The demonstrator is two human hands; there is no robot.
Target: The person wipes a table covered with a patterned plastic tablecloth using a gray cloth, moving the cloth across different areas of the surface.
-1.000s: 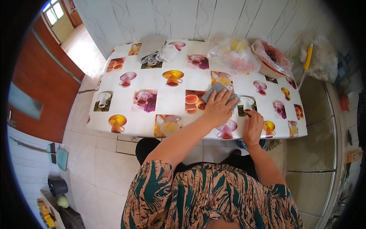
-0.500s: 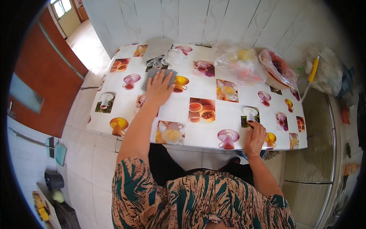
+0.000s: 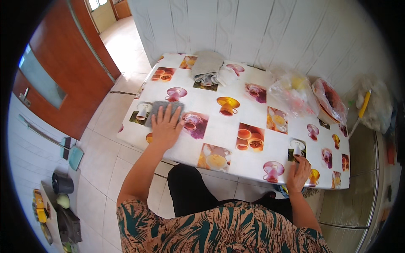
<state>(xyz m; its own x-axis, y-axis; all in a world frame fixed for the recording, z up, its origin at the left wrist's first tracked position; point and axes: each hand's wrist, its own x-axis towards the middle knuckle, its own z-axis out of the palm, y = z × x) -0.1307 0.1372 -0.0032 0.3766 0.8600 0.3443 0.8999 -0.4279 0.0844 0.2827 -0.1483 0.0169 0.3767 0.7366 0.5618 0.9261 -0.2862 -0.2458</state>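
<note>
A table is covered with a white tablecloth (image 3: 223, 137) printed with cups and saucers. Toward its left side, my left hand (image 3: 167, 130) lies flat on a small grey cloth (image 3: 157, 110), fingers spread and pressing it to the surface. The cloth's far edge shows beyond the fingertips; the palm hides part of the rest. My right hand (image 3: 298, 175) rests at the near right edge of the table, loosely bent fingers touching the tablecloth beside a printed white cup. Nothing shows in that hand.
A folded grey cloth bundle (image 3: 207, 63) and a crumpled white bag (image 3: 227, 76) lie at the back. Clear plastic bags (image 3: 295, 95) and a bag-lined container (image 3: 327, 99) stand back right, near a yellow handle (image 3: 365, 103). A dustpan (image 3: 76, 158) and dark pot (image 3: 62, 184) are at left.
My left hand has drawn the grey cloth nearer and leftward over the tablecloth, away from the folded bundle. My right hand stays by the same printed cup. The whole view has shifted.
</note>
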